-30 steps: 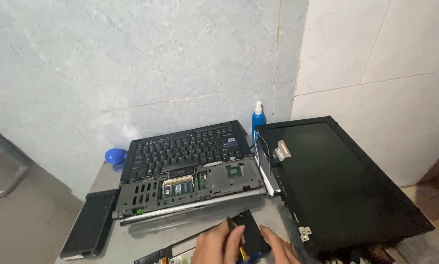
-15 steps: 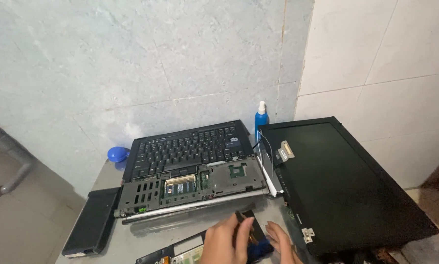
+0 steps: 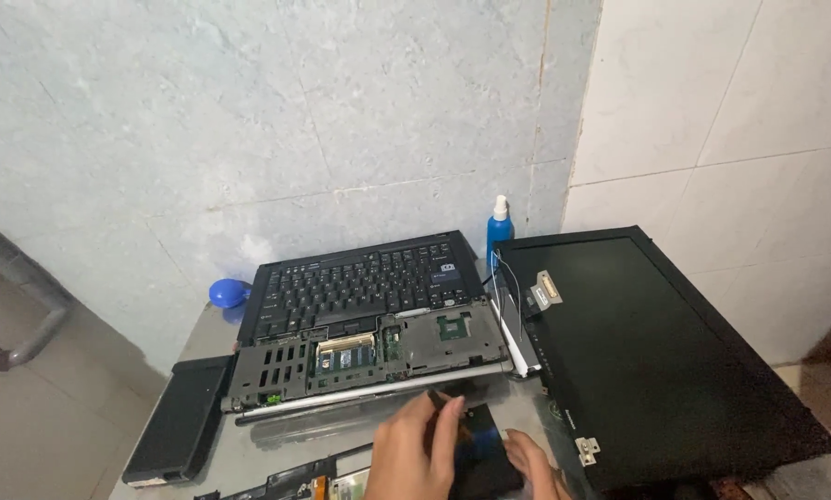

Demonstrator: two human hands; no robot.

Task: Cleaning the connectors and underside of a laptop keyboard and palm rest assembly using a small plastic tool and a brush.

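- The left hand [image 3: 414, 454] is reaching in from the bottom edge of the view, its fingers [image 3: 445, 428] curling over the near left edge of a small flat black part [image 3: 478, 452] and pressing on it.
- The right hand [image 3: 529, 461] is showing only partly at the bottom edge, its fingers resting against the right side of the same black part; whether it is truly gripping cannot be told.
- The black part is lying on the grey surface [image 3: 360, 435], just in front of the opened laptop base [image 3: 369, 356] and near the lower left corner of the detached screen panel [image 3: 656, 361].
- The laptop base is sitting with its palm rest removed, exposing a memory slot and a chip on the board, while the keyboard [image 3: 365, 282] is lying tilted up at its far side.
- The screen panel is lying face up at the right, touching the base's right edge, with loose cables and a small connector at its upper left corner.
- A blue bottle with a white cap [image 3: 499, 231] is standing upright against the wall, between keyboard and screen panel.
- A blue rounded object [image 3: 229, 293] is lying left of the keyboard.
- A long black battery pack [image 3: 179, 431] is lying at the left edge of the surface.
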